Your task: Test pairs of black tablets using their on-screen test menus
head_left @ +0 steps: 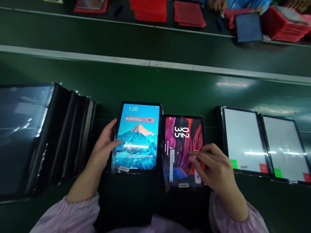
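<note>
My left hand [102, 149] holds the left edge of a lit tablet [136, 139]. Its thumb rests on the front and its fingers curl round the side. The screen shows a snowy mountain and the time 1:20. Beside it, to the right, lies a second lit tablet [179, 161] with a red and purple picture and a sideways clock. Over that screen is my right hand [215, 165], holding nothing, its fingers apart and the fingertips at or just above the glass. Both tablets have a small label at the lower edge.
At the left, several dark tablets [21, 136] lean in a row. Two tablets with white screens [245, 139] [284, 139] lie at the right, with green and red corners. Across a pale rail [170, 65] are red sleeves [189, 14], another tablet [248, 27] and a co-worker's hand [218, 5].
</note>
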Available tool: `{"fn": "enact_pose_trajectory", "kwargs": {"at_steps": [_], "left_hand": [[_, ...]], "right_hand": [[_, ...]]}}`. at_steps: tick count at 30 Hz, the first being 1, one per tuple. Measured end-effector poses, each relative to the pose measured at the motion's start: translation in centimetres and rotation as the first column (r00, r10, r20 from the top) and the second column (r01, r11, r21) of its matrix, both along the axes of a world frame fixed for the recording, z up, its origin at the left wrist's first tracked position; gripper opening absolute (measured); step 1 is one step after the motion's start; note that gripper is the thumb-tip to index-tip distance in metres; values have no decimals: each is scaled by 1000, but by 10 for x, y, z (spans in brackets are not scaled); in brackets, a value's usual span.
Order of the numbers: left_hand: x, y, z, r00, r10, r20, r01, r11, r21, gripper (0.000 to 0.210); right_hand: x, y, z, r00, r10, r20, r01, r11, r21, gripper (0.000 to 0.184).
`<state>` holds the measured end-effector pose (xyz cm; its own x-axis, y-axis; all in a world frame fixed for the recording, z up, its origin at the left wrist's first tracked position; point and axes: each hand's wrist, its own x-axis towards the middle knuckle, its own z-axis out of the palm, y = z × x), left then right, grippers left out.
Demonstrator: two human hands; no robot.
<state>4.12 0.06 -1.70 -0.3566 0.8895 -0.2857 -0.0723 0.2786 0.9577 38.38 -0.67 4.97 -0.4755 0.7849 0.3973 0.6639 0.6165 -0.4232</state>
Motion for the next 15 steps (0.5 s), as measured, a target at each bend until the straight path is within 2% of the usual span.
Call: {"fn": "enact_pose_trajectory", "kwargs": {"at_steps": [2, 4, 9, 15], "left_hand": [[2, 7, 0, 999, -22, -29, 22, 1000, -1, 85], [4, 18, 0, 998, 27, -59, -26, 999, 22, 80], [6, 41, -1, 986, 160, -47, -155, 983, 97, 50], [8, 24, 5, 983, 182, 10, -182, 981, 69, 47]], "right_hand": [[8, 0, 7, 993, -92, -74, 94, 995, 18, 25], [10, -2, 14, 981, -131, -144, 127, 991, -34, 29], [-2, -8, 16, 982, -29, -188, 6, 993, -118, 31], [-15, -9, 9, 984, 56, -168, -83, 985, -153, 31]]}}
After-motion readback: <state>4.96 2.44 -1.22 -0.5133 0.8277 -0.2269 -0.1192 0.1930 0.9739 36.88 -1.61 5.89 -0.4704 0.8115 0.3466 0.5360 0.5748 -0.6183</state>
